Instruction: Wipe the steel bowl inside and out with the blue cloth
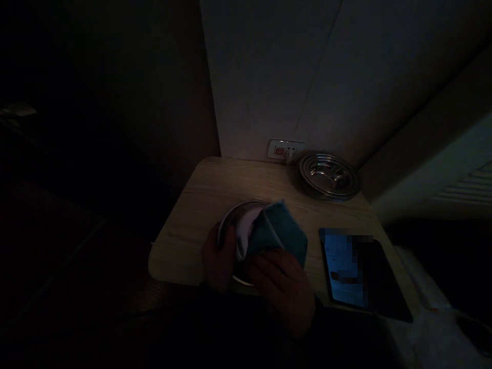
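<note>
A round metal bowl (242, 230) with a shiny rim is at the near part of the small wooden table (180, 230). My left hand (220, 256) grips its left rim, the thumb on the inner side. My right hand (282, 287) presses a teal cloth (279, 230) against the bowl's right side, fingers bent over the cloth's lower edge. The cloth covers much of the bowl's right half. Dim light hides the bowl's underside, so I cannot tell whether it rests on the table.
Several nested metal bowls (328, 177) stand at the table's back right. A lit tablet or phone (344, 271) in a dark open cover lies at the right. A wall socket (285, 150) with a plug is behind the table. A pale wall (265, 77) rises at the back.
</note>
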Demonstrator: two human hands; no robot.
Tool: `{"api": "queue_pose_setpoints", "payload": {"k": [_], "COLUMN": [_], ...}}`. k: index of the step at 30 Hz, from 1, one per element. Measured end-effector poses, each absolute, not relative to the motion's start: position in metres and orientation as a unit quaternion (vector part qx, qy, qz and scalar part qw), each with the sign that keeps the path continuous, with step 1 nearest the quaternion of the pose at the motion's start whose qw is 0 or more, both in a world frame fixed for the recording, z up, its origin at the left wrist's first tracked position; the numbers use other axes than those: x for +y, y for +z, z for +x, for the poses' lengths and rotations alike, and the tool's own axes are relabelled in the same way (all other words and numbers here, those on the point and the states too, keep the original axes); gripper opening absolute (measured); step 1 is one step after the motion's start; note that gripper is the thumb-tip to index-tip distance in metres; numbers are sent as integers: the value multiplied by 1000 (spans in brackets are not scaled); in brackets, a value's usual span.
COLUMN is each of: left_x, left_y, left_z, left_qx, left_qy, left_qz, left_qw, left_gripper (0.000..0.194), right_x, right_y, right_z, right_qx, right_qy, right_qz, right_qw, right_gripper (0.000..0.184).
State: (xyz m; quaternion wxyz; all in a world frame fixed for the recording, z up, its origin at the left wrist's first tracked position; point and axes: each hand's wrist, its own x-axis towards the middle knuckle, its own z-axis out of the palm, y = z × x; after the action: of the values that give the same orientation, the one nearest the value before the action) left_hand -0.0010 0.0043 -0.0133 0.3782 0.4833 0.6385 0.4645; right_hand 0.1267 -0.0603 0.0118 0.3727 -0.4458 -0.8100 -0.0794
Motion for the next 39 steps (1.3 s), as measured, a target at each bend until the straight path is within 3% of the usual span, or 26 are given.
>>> {"api": "queue_pose_setpoints", "payload": {"k": [10, 39], "left_x": [1, 2], "left_y": [-13, -15], "left_z": [0, 0], "left_qx": [646, 646], "left_qy": [467, 477], "left_qz": [468, 476], "left_qw": [381, 359], "left_gripper": [40, 42], "right_x": [-77, -47], "right_y": [9, 9], "right_z": [152, 131], "right_qx": [-834, -816], "right_qy": [-95, -58], "right_qz": [-427, -432], "right_qw": [336, 380], "right_gripper": [21, 22]}}
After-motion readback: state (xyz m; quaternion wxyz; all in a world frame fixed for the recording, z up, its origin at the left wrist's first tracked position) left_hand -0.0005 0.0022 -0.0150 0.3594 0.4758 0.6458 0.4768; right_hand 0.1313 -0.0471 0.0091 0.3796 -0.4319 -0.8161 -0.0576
